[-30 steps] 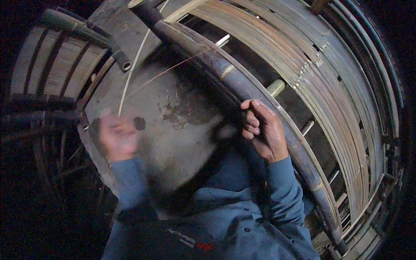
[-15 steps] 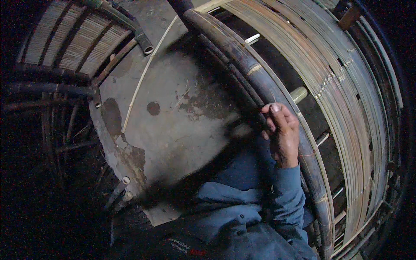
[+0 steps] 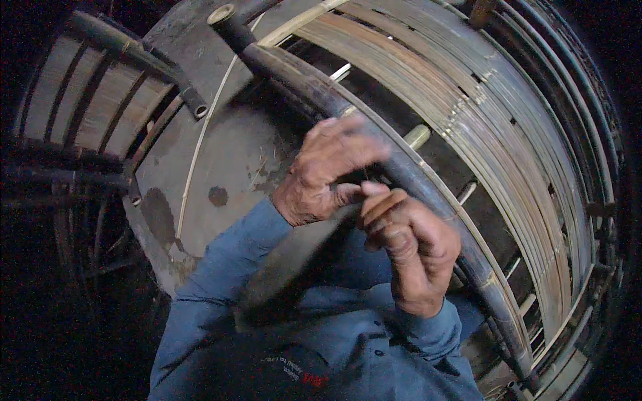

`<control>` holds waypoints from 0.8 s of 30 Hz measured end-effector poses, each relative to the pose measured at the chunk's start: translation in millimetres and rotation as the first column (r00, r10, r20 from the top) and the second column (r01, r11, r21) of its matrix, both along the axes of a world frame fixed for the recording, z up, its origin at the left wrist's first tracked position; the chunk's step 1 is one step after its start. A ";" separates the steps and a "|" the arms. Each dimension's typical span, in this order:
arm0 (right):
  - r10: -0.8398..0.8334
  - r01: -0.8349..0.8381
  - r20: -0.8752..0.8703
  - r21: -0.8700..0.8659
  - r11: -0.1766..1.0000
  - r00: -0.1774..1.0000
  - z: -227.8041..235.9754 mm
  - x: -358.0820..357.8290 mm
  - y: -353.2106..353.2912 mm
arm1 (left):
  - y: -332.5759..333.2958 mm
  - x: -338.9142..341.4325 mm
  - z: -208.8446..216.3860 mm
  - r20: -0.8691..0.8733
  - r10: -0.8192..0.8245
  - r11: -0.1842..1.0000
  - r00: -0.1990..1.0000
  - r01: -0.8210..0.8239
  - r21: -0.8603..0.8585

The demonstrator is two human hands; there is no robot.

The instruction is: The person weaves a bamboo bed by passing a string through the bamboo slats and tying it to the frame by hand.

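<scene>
My left hand [image 3: 328, 167] is held over the near bamboo pole [image 3: 461, 234] of a slatted frame, fingers stretched and blurred at the tips, thumb apart from them. Its thumb reaches to the fingertips of my right hand [image 3: 418, 250]. My right hand is closed, fingers curled and pinched together at the pole's near side. What the pinch holds, if anything, is too small to tell. Beyond the dark pole lies a panel of long thin bamboo slats [image 3: 481, 120], with short pale crosspieces [image 3: 418, 137] bridging the gap between.
A second bamboo piece with slats [image 3: 90, 87] stands at the far left, its cut pole end [image 3: 199, 111] pointing this way. A thin pale strip [image 3: 200, 147] lies on the stained concrete floor [image 3: 231, 160]. The near pole's open end [image 3: 222, 15] juts out at the top.
My left hand has come into view from the lower left and met my right hand. My right hand has shifted down and left, turning over. The view has shifted a little.
</scene>
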State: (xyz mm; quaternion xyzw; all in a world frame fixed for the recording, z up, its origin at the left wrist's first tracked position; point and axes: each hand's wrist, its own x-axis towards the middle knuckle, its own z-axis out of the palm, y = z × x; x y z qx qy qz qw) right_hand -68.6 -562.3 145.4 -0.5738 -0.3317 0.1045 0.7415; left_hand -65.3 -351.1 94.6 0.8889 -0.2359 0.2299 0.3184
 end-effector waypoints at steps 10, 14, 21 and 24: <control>-0.013 0.017 0.029 -0.136 0.991 0.999 -42.7 -37.3 -10.6 | 15.6 -27.4 -13.5 -0.207 -0.218 0.975 0.954 0.223 0.004; -0.319 0.367 0.210 -0.254 0.895 0.924 -51.2 -33.8 -58.1 | 90.8 -32.1 -44.6 -0.666 0.221 0.934 0.713 0.041 0.354; -0.941 0.766 0.337 -0.613 -0.193 0.033 -106.5 -130.8 -293.7 | 159.5 -16.1 -75.4 -0.231 0.459 0.739 0.858 -0.224 0.635; -0.939 0.715 0.076 -0.628 -0.306 -0.335 -138.3 -172.9 -356.7 | -12.8 23.1 -19.5 -0.249 0.277 0.945 0.928 -0.216 0.246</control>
